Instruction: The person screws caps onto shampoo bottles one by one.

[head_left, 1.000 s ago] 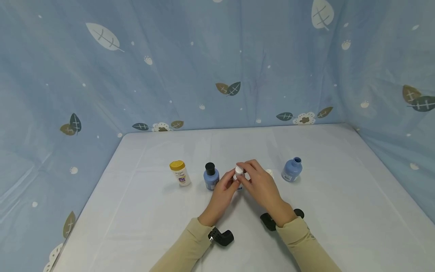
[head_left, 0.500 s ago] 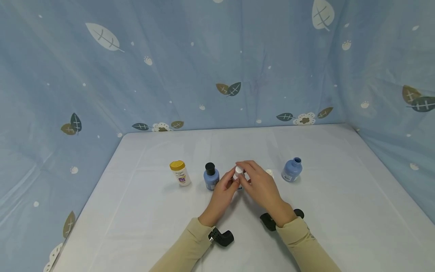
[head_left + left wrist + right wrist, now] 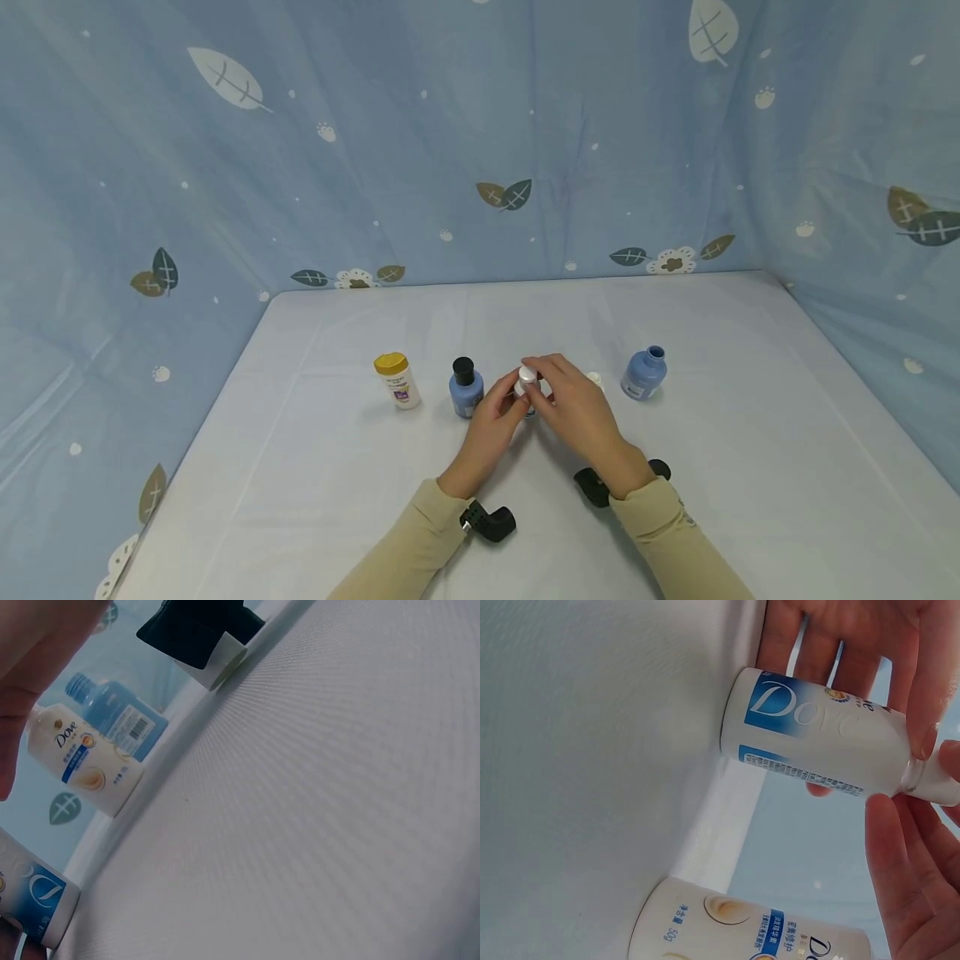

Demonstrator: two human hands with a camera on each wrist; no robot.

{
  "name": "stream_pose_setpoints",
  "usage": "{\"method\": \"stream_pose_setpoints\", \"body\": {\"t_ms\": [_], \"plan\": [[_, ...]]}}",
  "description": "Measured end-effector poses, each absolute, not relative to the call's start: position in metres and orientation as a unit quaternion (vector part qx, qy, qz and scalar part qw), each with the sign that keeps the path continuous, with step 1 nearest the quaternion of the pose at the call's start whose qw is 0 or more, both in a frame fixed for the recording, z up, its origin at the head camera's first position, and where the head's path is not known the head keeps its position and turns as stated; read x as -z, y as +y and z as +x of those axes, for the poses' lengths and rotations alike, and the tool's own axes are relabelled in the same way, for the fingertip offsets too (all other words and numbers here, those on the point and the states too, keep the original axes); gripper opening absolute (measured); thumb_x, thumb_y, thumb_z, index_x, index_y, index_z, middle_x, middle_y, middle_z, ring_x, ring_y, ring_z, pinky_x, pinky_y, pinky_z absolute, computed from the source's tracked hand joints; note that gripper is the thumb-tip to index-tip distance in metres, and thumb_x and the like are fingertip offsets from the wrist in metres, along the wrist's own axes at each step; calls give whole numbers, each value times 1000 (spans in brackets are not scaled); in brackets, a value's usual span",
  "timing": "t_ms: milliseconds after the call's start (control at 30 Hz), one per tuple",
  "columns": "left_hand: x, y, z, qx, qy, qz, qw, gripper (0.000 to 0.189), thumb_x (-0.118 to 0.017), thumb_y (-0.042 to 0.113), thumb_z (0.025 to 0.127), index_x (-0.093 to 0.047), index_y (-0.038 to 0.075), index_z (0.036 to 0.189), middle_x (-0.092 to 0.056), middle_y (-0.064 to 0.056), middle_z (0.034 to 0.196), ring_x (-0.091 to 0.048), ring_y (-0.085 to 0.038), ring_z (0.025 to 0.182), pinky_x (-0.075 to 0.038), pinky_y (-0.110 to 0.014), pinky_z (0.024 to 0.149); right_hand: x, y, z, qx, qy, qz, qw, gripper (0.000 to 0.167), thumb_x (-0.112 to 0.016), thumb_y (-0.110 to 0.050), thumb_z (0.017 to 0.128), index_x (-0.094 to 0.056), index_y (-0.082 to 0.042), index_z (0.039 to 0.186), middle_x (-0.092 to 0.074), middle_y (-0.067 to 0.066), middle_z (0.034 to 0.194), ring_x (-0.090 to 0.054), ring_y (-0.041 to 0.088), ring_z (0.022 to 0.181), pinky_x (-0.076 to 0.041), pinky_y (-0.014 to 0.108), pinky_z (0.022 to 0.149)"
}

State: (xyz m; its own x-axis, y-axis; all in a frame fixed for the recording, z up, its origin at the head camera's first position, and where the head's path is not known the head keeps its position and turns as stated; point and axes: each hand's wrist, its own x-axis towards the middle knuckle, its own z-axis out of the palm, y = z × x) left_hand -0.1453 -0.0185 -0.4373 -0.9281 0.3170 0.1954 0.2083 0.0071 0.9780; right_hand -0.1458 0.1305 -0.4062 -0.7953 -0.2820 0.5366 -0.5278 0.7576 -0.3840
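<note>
Standing leftmost on my feed are a yellow-capped bottle [image 3: 399, 383] and a black-capped blue bottle [image 3: 467, 396]. Next I have the left hand [image 3: 486, 433], its grip around a white bottle [image 3: 825, 739] upright on the table [image 3: 322, 500], the right hand [image 3: 583, 417] pinching its cap [image 3: 528, 374]; rightward stand another white bottle [image 3: 84, 761] and an uncapped blue bottle [image 3: 642, 377].

A white Dove bottle [image 3: 810, 735], cylindrical, stands upright around the middle of the tabletop [image 3: 315, 500]. A blue panel with pale lettering lies low on its body, small print running up beside it. Its plain white cap [image 3: 528, 374] sits at the top of the narrow neck. The left hand [image 3: 489, 432] holds the body; the right hand [image 3: 583, 410] pinches the cap.
</note>
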Motion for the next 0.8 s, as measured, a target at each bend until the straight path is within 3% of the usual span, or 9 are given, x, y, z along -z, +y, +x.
{"method": "stream_pose_setpoints", "body": {"t_ms": [400, 800], "plan": [[435, -19, -145, -667, 720, 186, 37, 41, -49, 19, 93, -41, 16, 134, -45, 1, 130, -43, -12, 117, -40, -30, 89, 405, 131, -146, -288, -909, 214, 210, 37, -61, -24, 85, -54, -14, 120, -54, -1, 106, -56, 9, 78, -47, 24, 61], [433, -21, -143, -660, 728, 181, 49, 43, -48, 22, 93, -39, 16, 135, -44, -1, 132, -38, -13, 122, -37, -32, 94, 400, 130, -143, -290, -912, 210, 198, 41, -59, -23, 87, -50, -13, 125, -56, 0, 103, -56, 10, 76, -47, 23, 62]]}}
